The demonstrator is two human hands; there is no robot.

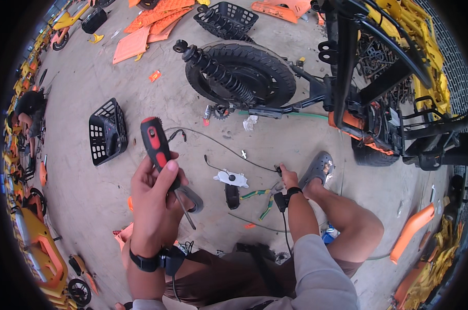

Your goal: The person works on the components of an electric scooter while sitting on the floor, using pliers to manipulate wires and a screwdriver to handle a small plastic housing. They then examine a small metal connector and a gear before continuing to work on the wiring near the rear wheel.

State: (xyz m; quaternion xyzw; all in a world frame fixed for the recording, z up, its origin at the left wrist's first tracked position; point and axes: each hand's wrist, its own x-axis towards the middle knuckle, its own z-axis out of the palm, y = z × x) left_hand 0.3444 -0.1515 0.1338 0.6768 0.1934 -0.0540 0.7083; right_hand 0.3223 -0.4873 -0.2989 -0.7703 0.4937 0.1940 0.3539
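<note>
Raised at the left, my left hand (154,194) is closed around a red and black screwdriver (155,139), its handle up and its metal shaft slanting down toward the floor. Farther right, my right hand (290,178) grips the end of a thin black cable (218,144), at a small dark piece mostly covered by the fingers. The cable's other end lies on the floor near a black basket. Between my hands lie a white flat part (231,179), a dark oblong piece (232,197) and pliers (267,195) with green and yellow handles.
A black wheel (244,72) with a shock absorber (218,72) joins a dark vehicle frame (342,67) at the upper right. The black basket (108,132) stands left. Orange panels (154,23) lie at the back. Yellow parts line both sides; another person (29,113) crouches far left.
</note>
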